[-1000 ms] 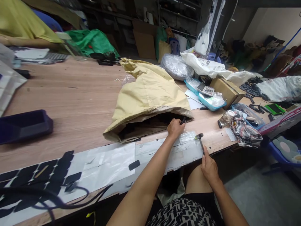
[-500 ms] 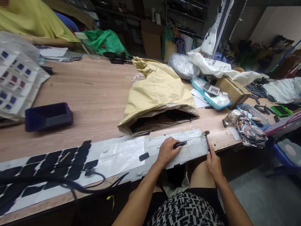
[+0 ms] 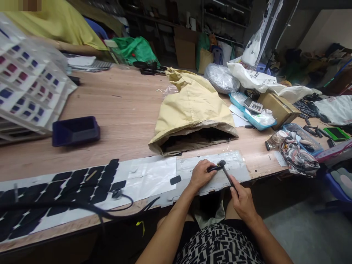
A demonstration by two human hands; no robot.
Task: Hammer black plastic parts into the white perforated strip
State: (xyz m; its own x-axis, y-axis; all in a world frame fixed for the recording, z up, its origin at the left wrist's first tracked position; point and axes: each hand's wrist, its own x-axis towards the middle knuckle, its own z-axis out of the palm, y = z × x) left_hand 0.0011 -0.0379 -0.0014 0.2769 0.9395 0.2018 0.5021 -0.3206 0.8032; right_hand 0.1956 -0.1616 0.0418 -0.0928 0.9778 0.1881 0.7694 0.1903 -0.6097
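Note:
My left hand [image 3: 202,175] is closed around a small black part [image 3: 211,169], low over the white covered strip [image 3: 189,167] at the table's front edge. What exactly the part is cannot be made out. In my right hand [image 3: 244,201] is a small hammer [image 3: 227,175], gripped by its handle. Its dark head is at the right end of the black part; whether they touch is unclear. Left of my hands lies a single black rounded pad [image 3: 175,180]. Beyond the strip, a yellow sack [image 3: 196,110] lies with its dark mouth facing me.
Rows of black pads [image 3: 79,185] and a black cable [image 3: 90,209] lie to the left. A dark purple tray [image 3: 76,131] sits near a white basket [image 3: 35,80]. Blue trays [image 3: 260,120] and a cloth [image 3: 295,157] stand at the right. A person in yellow [image 3: 60,27] sits across.
The hammer has swung left and its head is now at the black part in my left hand. The whole view has shifted slightly, with things appearing further right.

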